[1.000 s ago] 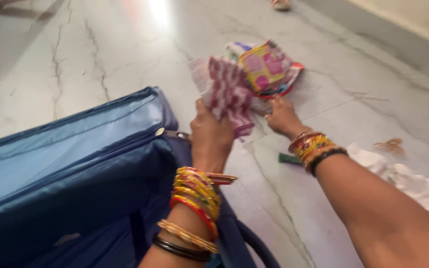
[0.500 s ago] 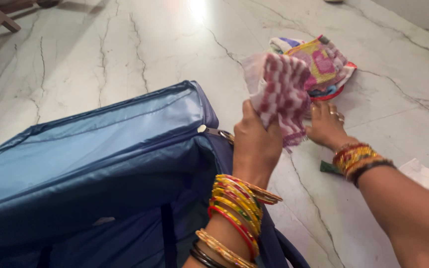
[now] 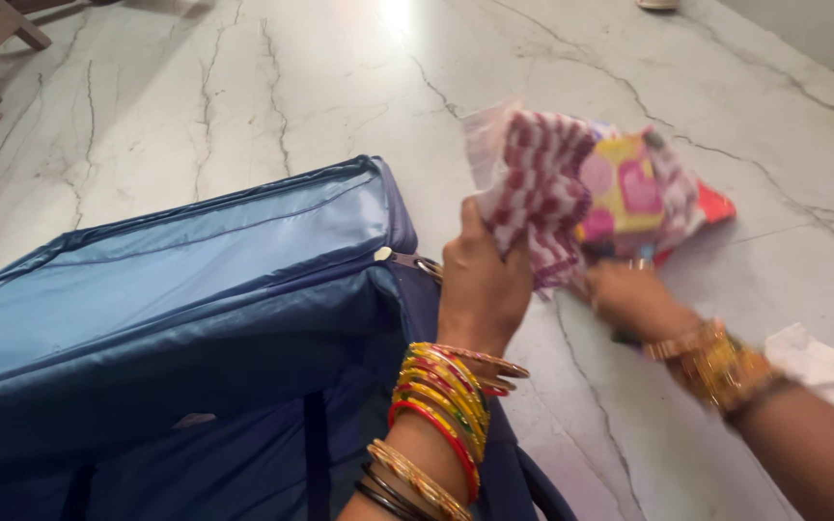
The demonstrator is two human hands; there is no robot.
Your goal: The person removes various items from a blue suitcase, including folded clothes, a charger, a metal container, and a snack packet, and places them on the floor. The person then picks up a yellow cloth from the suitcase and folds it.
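Checked maroon cloth [image 3: 538, 183] sits clamped in the left hand [image 3: 480, 289]; the right hand [image 3: 629, 299] grips a bright folded cloth [image 3: 634, 188]

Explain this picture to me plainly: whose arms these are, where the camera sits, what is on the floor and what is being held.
The camera is worn on a person's head and looks down, so both arms are that person's own. The left hand, with many coloured bangles on its wrist, grips a red-and-white checked cloth. The right hand, blurred, is at a pile of colourful folded cloths; whether it grips them cannot be told. An open blue bag stands on the marble floor, below the left arm. A white cloth lies at the right edge.
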